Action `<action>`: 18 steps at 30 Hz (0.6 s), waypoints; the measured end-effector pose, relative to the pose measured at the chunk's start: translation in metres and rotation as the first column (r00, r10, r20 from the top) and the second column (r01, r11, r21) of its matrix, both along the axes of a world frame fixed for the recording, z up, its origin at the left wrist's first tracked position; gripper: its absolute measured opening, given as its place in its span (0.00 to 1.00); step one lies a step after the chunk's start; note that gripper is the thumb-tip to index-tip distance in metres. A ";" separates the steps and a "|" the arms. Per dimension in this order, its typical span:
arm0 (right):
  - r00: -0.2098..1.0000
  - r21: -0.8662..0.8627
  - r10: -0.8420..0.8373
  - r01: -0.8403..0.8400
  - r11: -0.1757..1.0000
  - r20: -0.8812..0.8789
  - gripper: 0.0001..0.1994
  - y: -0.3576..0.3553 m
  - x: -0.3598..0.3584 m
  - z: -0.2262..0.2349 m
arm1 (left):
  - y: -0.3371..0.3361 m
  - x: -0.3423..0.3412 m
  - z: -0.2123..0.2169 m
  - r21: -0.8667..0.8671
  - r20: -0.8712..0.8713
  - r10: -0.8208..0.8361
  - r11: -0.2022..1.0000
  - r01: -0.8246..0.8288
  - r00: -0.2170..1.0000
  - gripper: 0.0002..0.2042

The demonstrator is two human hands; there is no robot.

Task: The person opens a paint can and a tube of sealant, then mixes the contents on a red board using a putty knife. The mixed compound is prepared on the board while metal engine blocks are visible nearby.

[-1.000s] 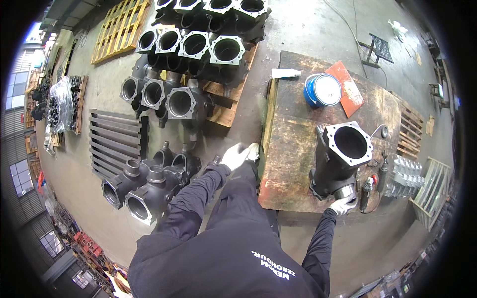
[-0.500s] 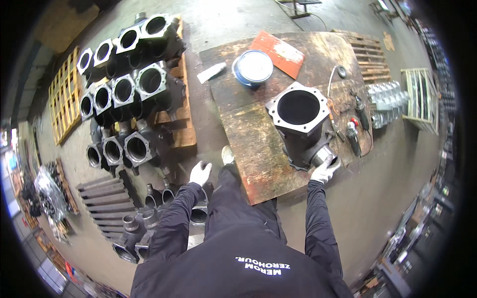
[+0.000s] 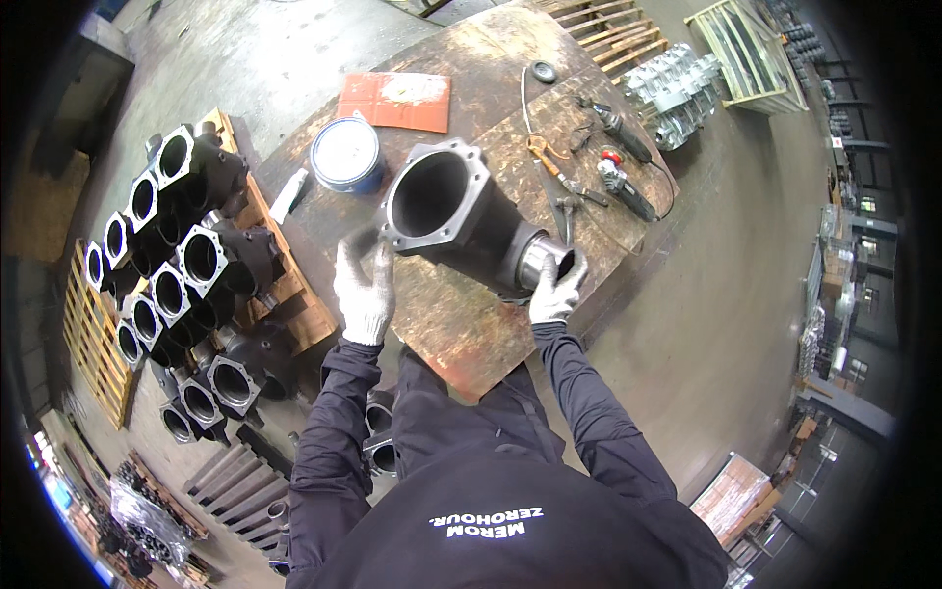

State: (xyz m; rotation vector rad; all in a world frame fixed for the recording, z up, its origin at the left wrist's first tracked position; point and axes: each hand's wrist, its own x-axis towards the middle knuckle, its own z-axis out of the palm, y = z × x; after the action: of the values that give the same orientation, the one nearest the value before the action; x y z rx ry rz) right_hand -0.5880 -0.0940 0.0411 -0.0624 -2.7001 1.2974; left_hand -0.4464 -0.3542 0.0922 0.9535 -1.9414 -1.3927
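Tilted since earlier: dark cast-metal flanged housing (image 3: 461,221); my left hand (image 3: 363,290), fingers spread, braces its flange at 9 o'clock, right hand (image 3: 554,293) cups the neck; may roll off the worn wooden table (image 3: 471,334).

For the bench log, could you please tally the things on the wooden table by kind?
Black metal housing: 1
Blue tin: 1
Red sheet: 1
Power tools: 2
Orange-handled pliers: 1
Total: 6
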 end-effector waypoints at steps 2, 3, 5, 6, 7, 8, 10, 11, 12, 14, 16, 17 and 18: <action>0.998 0.005 0.068 -0.068 0.998 0.004 0.38 0.002 0.001 0.006 | 0.008 -0.030 0.027 -0.007 0.018 -0.052 0.999 0.052 0.998 0.18; 0.996 -0.008 0.087 -0.086 0.996 0.028 0.38 0.005 0.000 0.009 | 0.013 -0.044 0.037 0.007 0.020 -0.068 0.998 0.067 0.998 0.18; 0.978 -0.083 0.133 -0.121 0.989 0.158 0.38 0.017 -0.004 0.015 | 0.026 -0.068 0.051 -0.063 0.076 -0.099 0.993 0.103 0.992 0.17; 0.944 -0.087 0.131 -0.110 0.990 0.302 0.34 0.028 -0.010 0.018 | 0.032 -0.080 0.054 -0.076 0.065 -0.114 0.990 0.119 0.991 0.17; 0.944 -0.195 0.251 -0.210 0.958 0.216 0.30 0.039 -0.019 0.018 | 0.039 -0.091 0.054 -0.114 0.179 -0.108 0.985 0.130 0.978 0.17; 0.932 -0.323 0.350 -0.303 0.897 0.098 0.27 0.047 -0.033 0.015 | 0.044 -0.100 0.053 -0.196 0.239 -0.090 0.971 0.138 0.967 0.17; 0.907 -0.366 0.395 -0.322 0.873 0.145 0.23 0.059 -0.070 0.000 | 0.059 -0.121 0.044 -0.354 0.361 0.016 0.927 0.121 0.933 0.14; 0.900 -0.345 0.395 -0.318 0.883 0.183 0.23 0.061 -0.094 -0.012 | 0.062 -0.125 0.040 -0.410 0.373 0.070 0.907 0.097 0.925 0.14; 0.896 -0.323 0.401 -0.329 0.888 0.189 0.24 0.062 -0.118 -0.026 | 0.065 -0.129 0.037 -0.443 0.400 0.119 0.893 0.078 0.909 0.13; 0.863 -0.103 0.440 -0.428 0.898 0.249 0.32 0.049 -0.168 -0.059 | 0.066 -0.131 0.032 -0.565 0.263 0.160 0.825 0.017 0.951 0.14; 0.770 -0.097 0.531 -0.535 0.839 0.354 0.35 0.024 -0.206 -0.091 | 0.067 -0.125 0.030 -0.497 0.364 0.172 0.867 0.035 0.915 0.16; 0.725 -0.036 0.589 -0.619 0.784 0.357 0.36 0.006 -0.221 -0.106 | 0.065 -0.123 0.031 -0.437 0.427 0.164 0.898 0.044 0.889 0.17; 0.679 0.023 0.634 -0.689 0.725 0.370 0.38 -0.013 -0.234 -0.119 | 0.066 -0.122 0.030 -0.426 0.395 0.161 0.904 0.026 0.905 0.18</action>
State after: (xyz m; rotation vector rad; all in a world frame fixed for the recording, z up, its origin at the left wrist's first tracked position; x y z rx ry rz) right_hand -0.8220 -0.1067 -0.0778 0.8931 -3.2744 1.2897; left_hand -0.5684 -0.2884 0.1219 1.1577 -2.3665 -0.7006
